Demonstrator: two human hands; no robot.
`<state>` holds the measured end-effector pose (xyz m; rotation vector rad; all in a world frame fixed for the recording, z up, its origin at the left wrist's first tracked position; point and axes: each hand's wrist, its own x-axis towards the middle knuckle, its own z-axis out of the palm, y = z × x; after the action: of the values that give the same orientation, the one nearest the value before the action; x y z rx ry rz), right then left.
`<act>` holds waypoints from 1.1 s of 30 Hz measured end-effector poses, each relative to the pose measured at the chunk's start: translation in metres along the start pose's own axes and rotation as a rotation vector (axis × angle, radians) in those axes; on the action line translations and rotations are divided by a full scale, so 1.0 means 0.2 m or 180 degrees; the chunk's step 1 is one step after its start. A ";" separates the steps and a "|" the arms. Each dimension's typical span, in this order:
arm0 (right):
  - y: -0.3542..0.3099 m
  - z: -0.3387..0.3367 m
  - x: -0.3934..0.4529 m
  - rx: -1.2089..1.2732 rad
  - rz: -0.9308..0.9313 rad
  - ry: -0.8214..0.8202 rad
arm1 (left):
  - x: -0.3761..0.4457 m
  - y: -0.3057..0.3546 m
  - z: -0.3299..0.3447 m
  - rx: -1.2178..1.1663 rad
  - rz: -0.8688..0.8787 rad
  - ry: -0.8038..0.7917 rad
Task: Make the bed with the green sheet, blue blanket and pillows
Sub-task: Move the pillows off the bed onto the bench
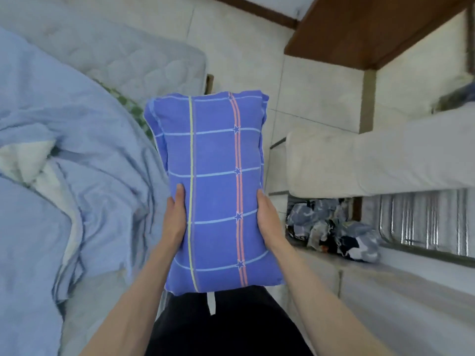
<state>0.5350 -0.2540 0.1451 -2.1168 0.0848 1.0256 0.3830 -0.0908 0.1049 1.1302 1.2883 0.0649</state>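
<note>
One pale tiled floor [231,47] fills the room from 12 o'clock down the middle, with a bare quilted mattress [123,57] at 10 o'clock and a brown wooden shelf [365,32] at 1 o'clock. One pillow [216,191], blue with a light grid, a yellow stripe and a red starred stripe, is held upright at the centre, off every surface. Two hands grip it by its long sides: the left hand [176,217] at 8 o'clock of it, thumb across the front, and the right hand [267,219] at 4 o'clock. One crumpled blue blanket [64,150] covers the bed at 9 o'clock, with a sliver of green sheet [129,105] showing at its edge just beside the pillow. A white mattress [372,163] lies at 3 o'clock, patterned bundled cloth [331,229] below it. Open floor runs between the two beds.
</note>
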 end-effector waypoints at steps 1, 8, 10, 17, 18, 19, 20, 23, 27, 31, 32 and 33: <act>0.04 -0.13 0.02 0.0101 0.0084 0.0107 | -0.02 0.05 0.14 0.0041 0.0040 -0.0148; 0.36 -0.93 0.27 0.0856 0.0584 0.0619 | -0.04 0.21 1.09 0.0664 0.0081 -0.0693; 0.47 -1.13 0.45 0.0927 0.0733 0.0596 | 0.04 0.19 1.38 0.0779 0.0013 -0.0714; 0.68 -1.90 1.27 0.0724 0.0881 0.0815 | 0.43 0.09 2.48 0.0620 -0.0293 -0.0679; 0.71 -2.00 1.40 0.0694 0.0802 0.0856 | 0.49 0.07 2.63 0.0587 -0.0310 -0.0703; 0.74 -2.09 1.52 0.0617 0.0725 0.0917 | 0.54 0.07 2.77 0.0590 -0.0309 -0.0712; 0.76 -2.17 1.64 0.0523 0.0651 0.0965 | 0.60 0.05 2.90 0.0595 -0.0292 -0.0725; 0.84 -2.37 2.03 0.0230 0.0423 0.0994 | 0.81 -0.02 3.25 0.0512 -0.0215 -0.0747; 1.04 -2.48 2.49 -0.0530 0.0418 0.1311 | 1.12 -0.24 3.63 0.0727 -0.0124 -0.0628; 1.21 -2.35 2.64 -0.0935 0.0453 0.1678 | 1.27 -0.44 3.80 0.0856 0.0102 -0.0788; 1.23 -2.31 2.63 -0.0937 0.0396 0.1751 | 1.27 -0.45 3.78 0.0797 0.0063 -0.0819; 1.24 -2.28 2.59 -0.0960 0.0324 0.1815 | 1.27 -0.45 3.75 0.0800 -0.0007 -0.0877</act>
<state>1.0873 -0.6000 -0.1912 -2.6521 0.3362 0.4798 1.0041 -0.4475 -0.2455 1.3013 1.0703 -0.2531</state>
